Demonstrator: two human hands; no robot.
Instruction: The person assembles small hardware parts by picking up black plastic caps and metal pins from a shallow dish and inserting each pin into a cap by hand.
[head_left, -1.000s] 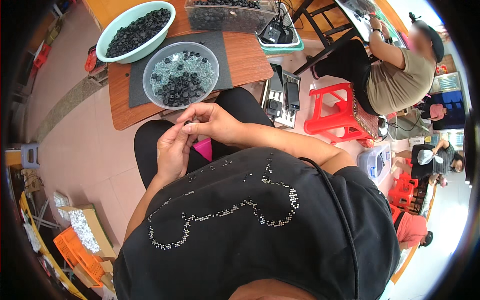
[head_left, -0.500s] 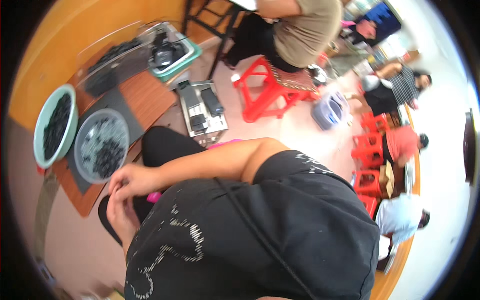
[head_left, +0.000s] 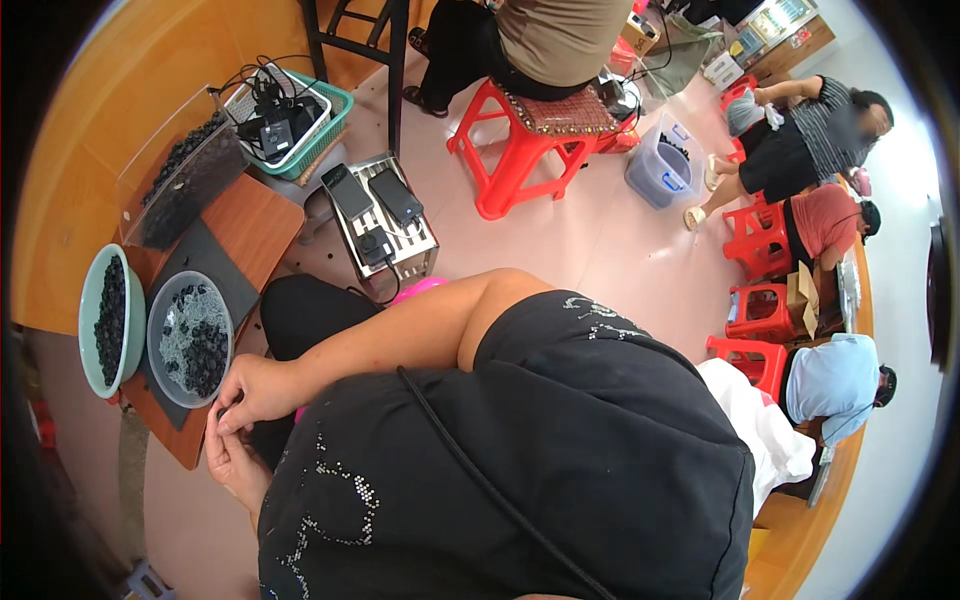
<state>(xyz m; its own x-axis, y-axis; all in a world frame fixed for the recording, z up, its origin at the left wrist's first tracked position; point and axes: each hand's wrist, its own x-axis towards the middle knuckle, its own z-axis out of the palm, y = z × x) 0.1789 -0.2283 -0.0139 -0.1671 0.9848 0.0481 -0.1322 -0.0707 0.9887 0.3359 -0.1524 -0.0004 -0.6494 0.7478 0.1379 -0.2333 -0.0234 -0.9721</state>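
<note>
My right hand (head_left: 256,389) is closed, with thumb and fingertips pinched around a small dark piece. Against those fingertips rests my left hand (head_left: 236,470), its fingers closed at the same small piece, partly covered by my dark shirt. Both hands are just beside a translucent bowl (head_left: 153,340) holding small black pieces (head_left: 207,352) mixed with clear ones. Beyond it stands a pale green bowl (head_left: 136,290) full of similar black pieces. The bowls stand on a brown wooden board (head_left: 183,438) with a dark mat.
A clear-sided tray (head_left: 205,200) of black pieces stands at the board's far end. Nearby are a green basket (head_left: 335,122) of cables and a metal box (head_left: 425,245) carrying two phones. A red stool (head_left: 497,190) bears a seated person; others are along the right.
My view has shifted and grown sharper. Both hands stay together near the translucent bowl, with the fingertips now closer together around the small piece. At the right, the person in stripes appears more upright.
</note>
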